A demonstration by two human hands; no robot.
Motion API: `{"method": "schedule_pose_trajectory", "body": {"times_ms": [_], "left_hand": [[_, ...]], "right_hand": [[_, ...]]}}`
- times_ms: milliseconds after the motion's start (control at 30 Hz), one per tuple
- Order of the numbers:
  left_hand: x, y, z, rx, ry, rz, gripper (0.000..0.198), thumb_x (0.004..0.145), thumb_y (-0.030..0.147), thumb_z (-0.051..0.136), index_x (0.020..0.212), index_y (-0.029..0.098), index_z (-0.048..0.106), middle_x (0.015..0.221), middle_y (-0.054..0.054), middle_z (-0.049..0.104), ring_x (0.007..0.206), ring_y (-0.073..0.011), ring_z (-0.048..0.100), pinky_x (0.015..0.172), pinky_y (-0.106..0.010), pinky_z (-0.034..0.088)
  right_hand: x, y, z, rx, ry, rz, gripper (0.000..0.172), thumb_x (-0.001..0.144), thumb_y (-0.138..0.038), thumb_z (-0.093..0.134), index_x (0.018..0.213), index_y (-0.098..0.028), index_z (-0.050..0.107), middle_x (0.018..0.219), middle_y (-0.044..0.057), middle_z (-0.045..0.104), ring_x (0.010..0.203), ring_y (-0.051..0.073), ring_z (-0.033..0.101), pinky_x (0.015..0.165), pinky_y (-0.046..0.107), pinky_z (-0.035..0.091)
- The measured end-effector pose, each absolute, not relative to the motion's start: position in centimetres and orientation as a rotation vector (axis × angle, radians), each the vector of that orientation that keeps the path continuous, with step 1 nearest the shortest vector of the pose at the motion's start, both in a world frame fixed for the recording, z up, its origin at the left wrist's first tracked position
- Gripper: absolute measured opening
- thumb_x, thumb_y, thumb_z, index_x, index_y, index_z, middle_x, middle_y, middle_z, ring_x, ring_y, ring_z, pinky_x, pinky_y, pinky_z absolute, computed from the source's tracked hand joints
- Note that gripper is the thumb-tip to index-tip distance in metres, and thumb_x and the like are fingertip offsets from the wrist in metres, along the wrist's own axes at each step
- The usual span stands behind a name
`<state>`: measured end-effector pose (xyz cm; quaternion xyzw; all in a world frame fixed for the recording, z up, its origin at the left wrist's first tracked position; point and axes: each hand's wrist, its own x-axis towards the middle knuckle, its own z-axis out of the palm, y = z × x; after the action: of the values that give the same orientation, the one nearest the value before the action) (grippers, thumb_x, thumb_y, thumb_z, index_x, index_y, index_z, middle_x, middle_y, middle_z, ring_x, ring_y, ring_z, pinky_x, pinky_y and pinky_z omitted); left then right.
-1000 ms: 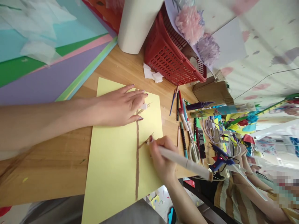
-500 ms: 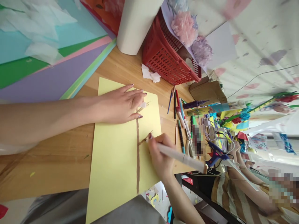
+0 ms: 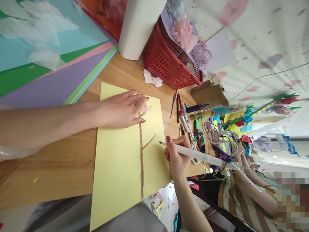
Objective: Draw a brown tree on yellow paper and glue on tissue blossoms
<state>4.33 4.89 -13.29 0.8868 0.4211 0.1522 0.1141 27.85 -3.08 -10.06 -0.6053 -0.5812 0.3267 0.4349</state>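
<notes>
A sheet of yellow paper lies on the wooden table. It bears a long brown line with thin brown strokes branching from it. My left hand rests flat on the paper's far part, fingers apart. A small whitish piece shows under its bent index finger; what it is I cannot tell. In my right hand is a white marker, held like a pen. Its dark tip is over the paper, right of a branch stroke; whether it touches is unclear.
Beyond the paper stand a red basket with paper flowers and a white roll. Coloured sheets lie at upper left. Pens, scissors and a glue gun lie at right, near another person's arms.
My right hand has moved the marker to the right, off the branch stroke, uncovering that stroke. My left hand stays on the paper. The view has shifted slightly.
</notes>
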Motion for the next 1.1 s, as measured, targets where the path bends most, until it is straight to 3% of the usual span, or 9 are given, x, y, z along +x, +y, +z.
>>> {"method": "schedule_pose_trajectory", "body": {"times_ms": [233, 400, 1100], "left_hand": [[4.3, 4.8, -13.1, 2.569, 1.238, 0.433, 0.066, 0.097, 0.046, 0.032, 0.144, 0.0, 0.026, 0.155, -0.023, 0.029, 0.146, -0.028, 0.023, 0.118, -0.04, 0.013], [4.3, 4.8, -13.3, 2.581, 1.218, 0.447, 0.066, 0.097, 0.045, 0.029, 0.147, 0.003, 0.02, 0.156, -0.021, 0.029, 0.147, -0.0264, 0.021, 0.118, -0.041, 0.011], [4.2, 4.7, -12.7, 2.587, 1.242, 0.42, 0.063, 0.098, 0.044, 0.031, 0.144, 0.002, 0.024, 0.155, -0.022, 0.03, 0.146, -0.0257, 0.023, 0.119, -0.041, 0.013]], "right_hand": [[27.5, -2.6, -11.0, -1.571, -1.667, 0.813, 0.038, 0.081, -0.042, 0.071, 0.063, -0.022, 0.043, 0.049, -0.007, 0.048, 0.041, 0.009, 0.041, 0.041, 0.024, 0.029], [27.5, -1.9, -11.0, -1.552, -1.678, 0.786, 0.037, 0.081, -0.039, 0.07, 0.064, -0.022, 0.042, 0.05, -0.007, 0.048, 0.044, 0.009, 0.039, 0.043, 0.023, 0.029], [28.0, -1.0, -11.2, -1.573, -1.554, 0.709, 0.039, 0.081, -0.044, 0.07, 0.066, -0.023, 0.041, 0.049, -0.008, 0.048, 0.043, 0.009, 0.042, 0.043, 0.022, 0.032]]}}
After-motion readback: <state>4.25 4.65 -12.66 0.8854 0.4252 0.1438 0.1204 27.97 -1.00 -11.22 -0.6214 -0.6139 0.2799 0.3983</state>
